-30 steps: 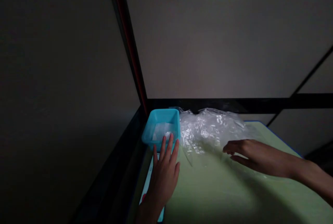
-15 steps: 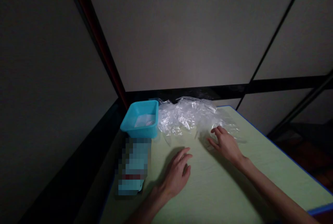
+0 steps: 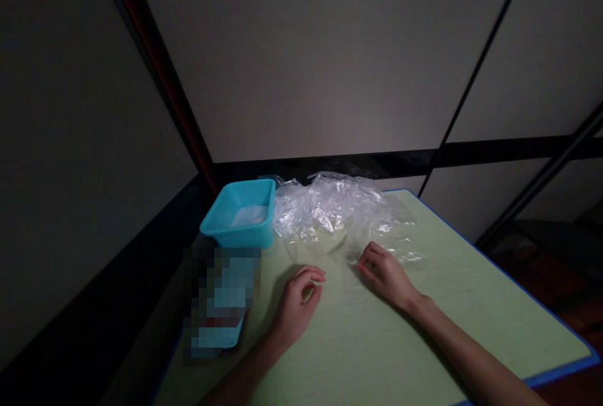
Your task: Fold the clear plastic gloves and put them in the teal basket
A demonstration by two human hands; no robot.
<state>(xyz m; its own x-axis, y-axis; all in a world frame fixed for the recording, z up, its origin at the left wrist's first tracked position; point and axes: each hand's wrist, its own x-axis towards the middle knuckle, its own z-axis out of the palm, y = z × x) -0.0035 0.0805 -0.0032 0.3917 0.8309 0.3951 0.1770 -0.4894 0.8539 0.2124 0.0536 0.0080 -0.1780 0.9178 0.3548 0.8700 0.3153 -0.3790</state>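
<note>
My right hand (image 3: pixel 384 274) is closed in a pinch at the near edge of a heap of clear plastic bags (image 3: pixel 334 202), with thin film at its fingertips. To its left, my left hand (image 3: pixel 301 302) hovers low over the table, fingers curled toward the thumb with a small gap between them. No object shows in the left hand. The crinkled, shiny bags lie spread along the back of the table, in front of both hands.
A turquoise plastic basin (image 3: pixel 245 205) with something whitish inside stands at the back left. Nearer, a blurred light-blue item (image 3: pixel 230 299) lies left of my left hand. The pale green table (image 3: pixel 377 356) has a blue edge; dark-trimmed panels (image 3: pixel 306 66) rise behind it.
My right hand has come down and left and closed its fingers on the bag's edge. My left hand's fingers have curled closer to the thumb. The whole view has shifted slightly.
</note>
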